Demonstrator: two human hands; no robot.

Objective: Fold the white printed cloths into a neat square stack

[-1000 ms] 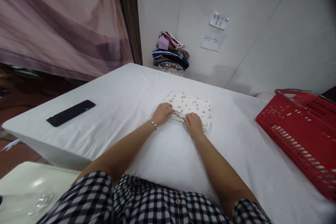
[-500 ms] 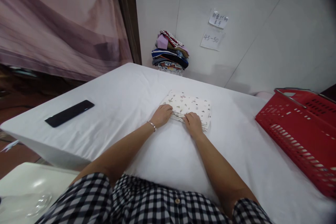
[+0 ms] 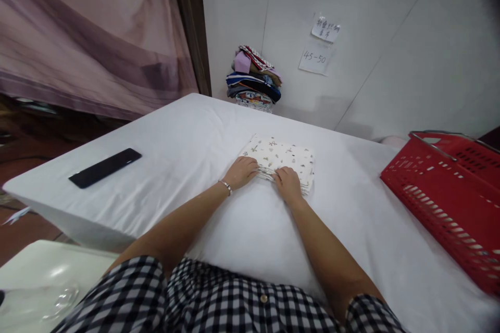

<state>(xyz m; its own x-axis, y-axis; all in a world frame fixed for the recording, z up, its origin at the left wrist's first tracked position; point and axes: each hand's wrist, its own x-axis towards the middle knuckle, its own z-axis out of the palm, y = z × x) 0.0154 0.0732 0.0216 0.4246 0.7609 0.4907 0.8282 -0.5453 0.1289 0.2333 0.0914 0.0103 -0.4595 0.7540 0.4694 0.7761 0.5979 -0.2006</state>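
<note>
White patterned cloth (image 3: 287, 155) lies folded in layers on the desk (image 3: 175, 140), its near edge under the curled fingers of the left hand (image 3: 240, 173) and right hand (image 3: 288, 184). Whether either hand pinches the layers, I cannot tell. Uneven pulling could skew the stack; catching only the upper layers could leave the lower ones slipping out or creasing.

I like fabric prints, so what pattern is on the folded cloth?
The folded cloth is off-white with small scattered brown, greenish and dark motifs, clear in the head view.
</note>
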